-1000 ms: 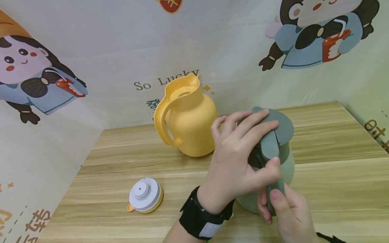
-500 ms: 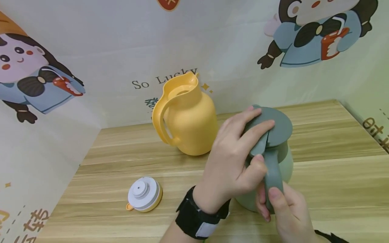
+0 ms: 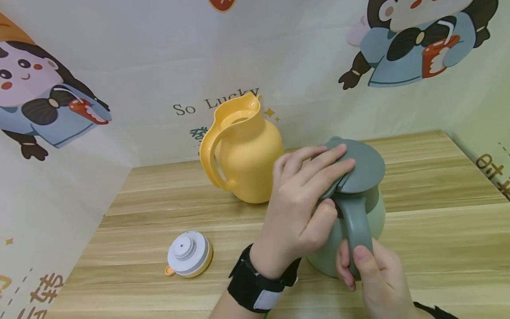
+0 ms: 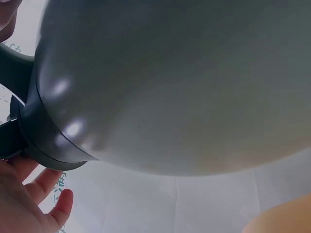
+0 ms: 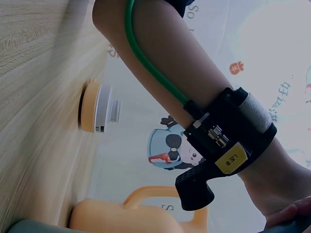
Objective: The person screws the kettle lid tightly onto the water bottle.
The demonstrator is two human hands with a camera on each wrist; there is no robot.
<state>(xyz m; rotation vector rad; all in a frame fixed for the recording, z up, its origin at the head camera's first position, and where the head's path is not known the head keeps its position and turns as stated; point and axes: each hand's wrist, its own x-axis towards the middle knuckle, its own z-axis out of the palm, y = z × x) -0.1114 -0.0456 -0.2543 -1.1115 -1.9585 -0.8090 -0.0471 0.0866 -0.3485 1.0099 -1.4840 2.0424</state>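
Note:
A sage-green thermos jug (image 3: pixel 330 254) with a darker grey-green lid (image 3: pixel 364 166) stands upright on the table at the right of the head view. My left hand (image 3: pixel 303 199) holds the lid, its fingers laid over the top and the thumb near the lid's tab. My right hand (image 3: pixel 382 274) grips the jug's handle (image 3: pixel 356 226), thumb on the near side. In the left wrist view the jug's body (image 4: pixel 170 87) fills most of the picture, and left fingers (image 4: pixel 43 184) show at the lid's edge.
A yellow jug (image 3: pixel 255 159) without its lid stands at the back, left of my left hand. A white and yellow round stopper (image 3: pixel 188 253) with a small loop lies on the wooden table (image 3: pixel 131 230). A printed cloth (image 3: pixel 151 57) hangs behind.
The green jug's lid has turned, its tab swinging from over the handle to the left of it. My left hand has shifted left with it; my right hand keeps its grip.

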